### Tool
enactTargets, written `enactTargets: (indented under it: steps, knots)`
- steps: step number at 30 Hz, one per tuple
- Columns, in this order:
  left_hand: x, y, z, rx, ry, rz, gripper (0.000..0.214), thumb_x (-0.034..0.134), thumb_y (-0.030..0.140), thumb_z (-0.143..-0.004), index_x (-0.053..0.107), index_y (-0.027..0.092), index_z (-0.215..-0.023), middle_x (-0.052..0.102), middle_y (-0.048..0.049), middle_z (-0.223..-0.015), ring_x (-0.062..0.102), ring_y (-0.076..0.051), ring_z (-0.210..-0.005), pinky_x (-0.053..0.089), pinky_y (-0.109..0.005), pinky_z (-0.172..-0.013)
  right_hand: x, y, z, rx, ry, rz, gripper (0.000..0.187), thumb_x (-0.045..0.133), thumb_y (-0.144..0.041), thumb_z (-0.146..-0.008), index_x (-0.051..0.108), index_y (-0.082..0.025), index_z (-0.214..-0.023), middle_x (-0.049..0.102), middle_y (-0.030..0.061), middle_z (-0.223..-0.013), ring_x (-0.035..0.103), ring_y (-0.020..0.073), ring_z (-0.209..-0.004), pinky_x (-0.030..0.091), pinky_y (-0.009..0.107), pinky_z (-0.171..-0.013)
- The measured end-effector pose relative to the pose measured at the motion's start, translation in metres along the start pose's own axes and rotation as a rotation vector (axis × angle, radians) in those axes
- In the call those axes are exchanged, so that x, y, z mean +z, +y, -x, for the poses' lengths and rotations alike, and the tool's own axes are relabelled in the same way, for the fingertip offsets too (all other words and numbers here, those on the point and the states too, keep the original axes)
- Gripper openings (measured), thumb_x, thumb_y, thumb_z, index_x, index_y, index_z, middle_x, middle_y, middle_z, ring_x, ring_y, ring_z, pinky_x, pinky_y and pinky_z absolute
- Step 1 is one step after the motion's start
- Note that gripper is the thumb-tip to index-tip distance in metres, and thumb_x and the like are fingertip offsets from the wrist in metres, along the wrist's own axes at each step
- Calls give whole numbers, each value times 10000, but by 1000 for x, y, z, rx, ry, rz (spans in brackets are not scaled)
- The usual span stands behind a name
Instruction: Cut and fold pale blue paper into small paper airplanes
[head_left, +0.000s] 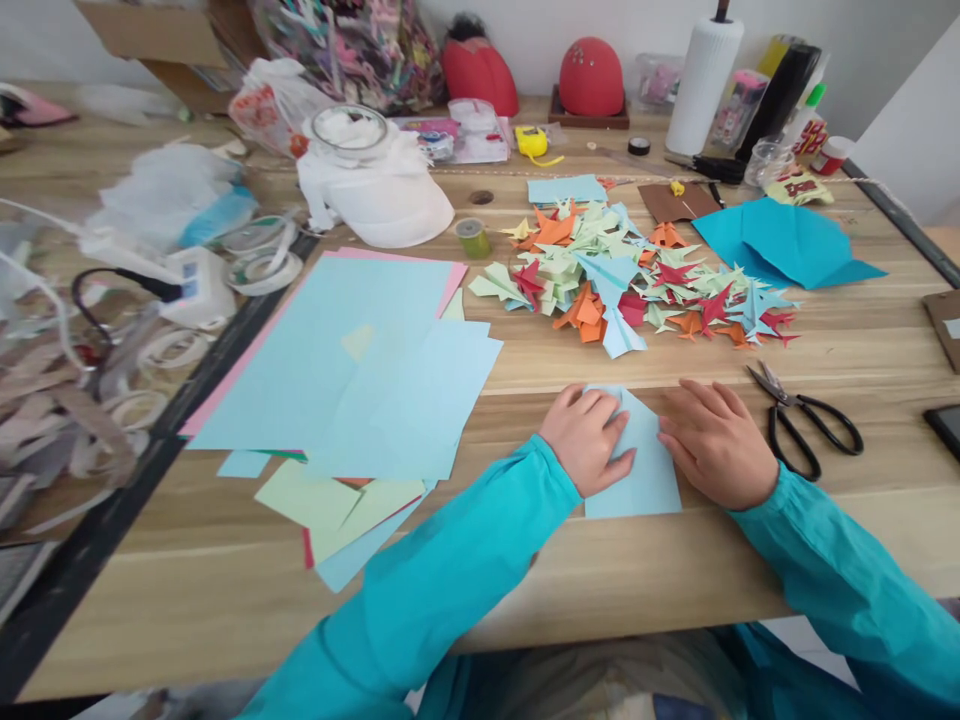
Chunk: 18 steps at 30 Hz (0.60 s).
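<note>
A light blue sheet of paper (649, 475) with a folded top corner lies on the wooden table in front of me. My left hand (586, 440) rests flat on its left part, thumb and fingers apart, covering some of the folded edge. At the sheet's right edge, my right hand (716, 442) lies palm down with its fingers stretched out, the thumb side touching the paper. Scissors (787, 405) with black handles lie just right of that hand, blades partly apart. Beyond the hands spreads a pile of folded paper pieces (600, 265) in green, blue, orange and red.
Loose coloured sheets (322, 350) are stacked to the left. A spool (472, 238), a white cap-like object (382, 200) and a yellow tape measure (532, 142) stand farther back. Tape rolls (266, 270) and cables crowd the left side. A large folded teal paper (787, 245) lies back right.
</note>
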<state>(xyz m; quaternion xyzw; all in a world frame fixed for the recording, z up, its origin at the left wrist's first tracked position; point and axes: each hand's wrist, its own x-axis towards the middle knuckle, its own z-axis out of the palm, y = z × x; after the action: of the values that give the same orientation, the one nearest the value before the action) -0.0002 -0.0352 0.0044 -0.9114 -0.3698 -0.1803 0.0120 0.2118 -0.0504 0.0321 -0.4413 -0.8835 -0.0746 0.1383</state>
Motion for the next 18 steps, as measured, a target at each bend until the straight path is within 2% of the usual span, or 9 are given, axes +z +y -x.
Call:
enactTargets:
  steps: [2,4,7,9,11,14,18]
  knots:
    - [1,0,0,9,24,-1,412,474,451,-824,663,132,-1005,619,-121,-960,518,-266,-931,366,-457,-862,-4,0,4,7,51,-22,238,528,-259,-881,721,-190,-760,687,76,-1085,546,271,-1126,368,453,-987]
    - [2,-1,1,14,39,2,410,482,453,-816,666,136,-1001,621,-121,-962,515,-268,-931,374,-451,-858,-4,1,5,16,125,-56,220,546,-233,-868,704,-183,-724,710,64,-1015,583,251,-1061,383,437,-978]
    - [5,-1,2,10,42,6,415,488,458,-806,668,146,-1013,621,-124,-979,515,-274,-937,386,-453,-861,3,3,-2,15,199,-113,173,542,-208,-869,696,-170,-937,715,68,-1003,598,233,-1014,424,407,-931]
    - [4,0,2,3,42,17,423,491,463,-801,667,152,-1027,621,-122,-981,523,-272,-937,393,-457,-872,12,2,-11,-29,158,-161,235,511,-191,-885,659,-162,-1065,686,87,-1097,579,220,-1054,440,385,-912]
    - [2,0,2,-10,54,42,405,504,454,-799,671,161,-1024,619,-119,-1002,538,-261,-944,396,-454,-895,21,-1,-21,-110,102,-180,242,491,-178,-894,652,-149,-1071,658,101,-1162,560,215,-1095,426,390,-938]
    - [-3,-4,4,-107,156,62,291,523,374,-806,693,177,-936,615,-120,-1052,561,-240,-966,418,-435,-901,32,-5,-32,-158,82,-132,209,496,-209,-899,675,-163,-998,679,90,-1115,569,230,-1066,398,432,-955]
    - [-1,-20,10,-329,362,55,206,543,296,-796,690,175,-873,653,-112,-1029,593,-238,-950,476,-419,-841,39,-6,-35,-147,115,-85,193,514,-222,-892,677,-163,-978,685,91,-1094,568,240,-1046,382,454,-955]
